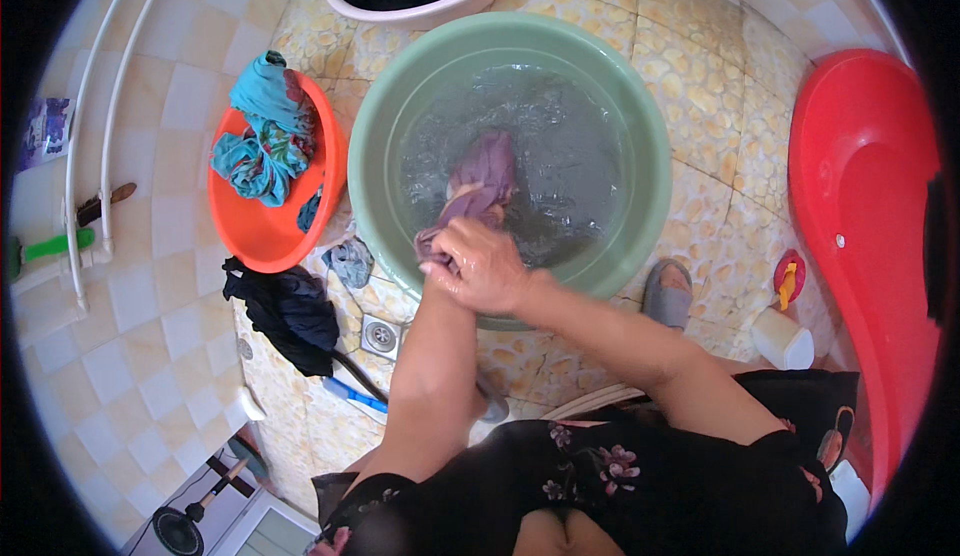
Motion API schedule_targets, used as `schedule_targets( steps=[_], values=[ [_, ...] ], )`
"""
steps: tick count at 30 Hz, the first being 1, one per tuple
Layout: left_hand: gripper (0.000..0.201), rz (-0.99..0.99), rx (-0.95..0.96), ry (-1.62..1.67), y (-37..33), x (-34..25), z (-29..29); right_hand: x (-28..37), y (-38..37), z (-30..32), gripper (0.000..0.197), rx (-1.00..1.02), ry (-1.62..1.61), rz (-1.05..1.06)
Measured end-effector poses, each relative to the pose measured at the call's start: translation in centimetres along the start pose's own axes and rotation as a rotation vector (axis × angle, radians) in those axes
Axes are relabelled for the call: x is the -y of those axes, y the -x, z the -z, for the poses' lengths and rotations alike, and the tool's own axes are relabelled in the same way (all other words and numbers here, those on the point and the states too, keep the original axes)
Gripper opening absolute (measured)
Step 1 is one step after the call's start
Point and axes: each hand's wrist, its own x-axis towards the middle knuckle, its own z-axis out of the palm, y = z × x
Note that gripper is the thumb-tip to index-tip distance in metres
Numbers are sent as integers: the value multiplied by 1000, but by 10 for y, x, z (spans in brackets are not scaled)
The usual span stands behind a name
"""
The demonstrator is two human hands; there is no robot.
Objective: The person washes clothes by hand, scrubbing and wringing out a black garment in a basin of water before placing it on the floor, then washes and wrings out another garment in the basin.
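Note:
A wet purple cloth [484,171] trails from my hands into the water of a large green basin [640,136]. My right hand [478,264] lies across the end of my left forearm [432,366], its fingers curled round the bunched near end of the cloth. My left hand is mostly hidden beneath the cloth and the right hand; only a skin-coloured patch shows between the folds, so its fingers cannot be made out. Both hands are over the near left part of the basin. The water is greyish and rippled.
Left of the basin, an orange basin [228,218] holds turquoise patterned fabric [270,106]. Dark clothing [285,311] and a grey cloth [349,262] lie by a floor drain [380,335]. A pink basin [430,11] stands beyond; a red tub [870,176] is at right.

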Motion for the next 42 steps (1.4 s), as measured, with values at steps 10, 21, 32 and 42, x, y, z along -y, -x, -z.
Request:
schedule_targets(
  steps=[10,21,32,42],
  values=[
    [40,-249,-130,7,-17,10,-22,-94,-75,37,19,-291,-99,-241],
    [38,-264,-318,-38,-11,22,-38,-86,-81,72,33,-158,510,-322],
    [39,-336,-787,-378,-19,8,27,-135,-46,105,47,-471,645,-324],
    [51,-244,-642,-617,-51,-11,75,-138,-59,88,40,-102,614,-454]
  ],
)
